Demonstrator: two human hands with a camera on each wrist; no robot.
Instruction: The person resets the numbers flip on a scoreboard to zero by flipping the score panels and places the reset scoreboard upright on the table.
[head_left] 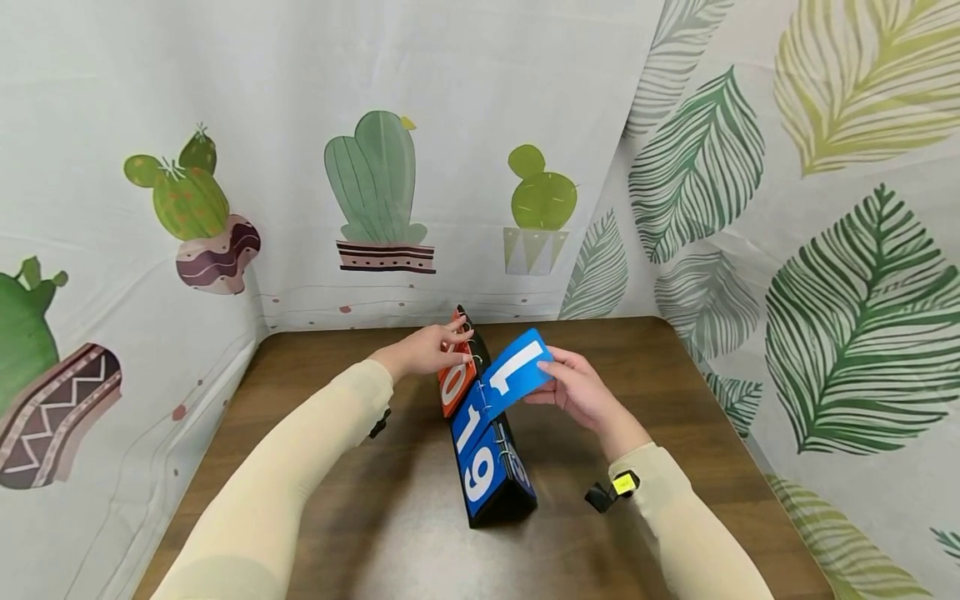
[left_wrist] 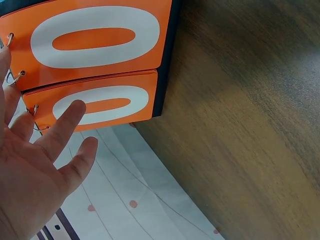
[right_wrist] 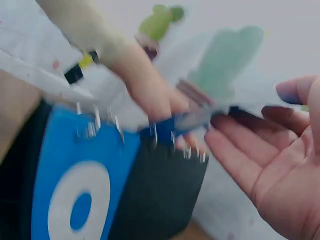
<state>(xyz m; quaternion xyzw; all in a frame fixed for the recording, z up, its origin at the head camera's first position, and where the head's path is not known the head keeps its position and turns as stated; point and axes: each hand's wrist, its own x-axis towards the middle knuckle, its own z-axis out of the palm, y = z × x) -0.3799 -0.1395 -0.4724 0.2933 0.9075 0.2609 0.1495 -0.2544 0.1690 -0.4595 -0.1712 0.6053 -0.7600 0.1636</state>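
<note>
A tent-shaped flip scoreboard [head_left: 504, 510] with a black stand rests on the table, its number cards hung on metal rings. My right hand [head_left: 581, 387] pinches the outer end of a blue card [head_left: 517, 371] marked 1, lifted off the ridge between thumb and fingers. In the right wrist view that card [right_wrist: 192, 119] is nearly edge-on and blurred. My left hand [head_left: 423, 348] lies at the ridge by the orange cards [left_wrist: 150, 50], which show two zeros. Its fingers [left_wrist: 67, 122] are spread and fairly straight; some fingertips are hidden or out of frame.
Brown wooden table [head_left: 330, 517] lies under and around the scoreboard. White cloth [head_left: 285, 167] printed with cacti hangs behind the far edge, and leaf-patterned cloth [head_left: 825, 333] hangs on the right. A black strap with a yellow tag [head_left: 624, 483] is at the right wrist.
</note>
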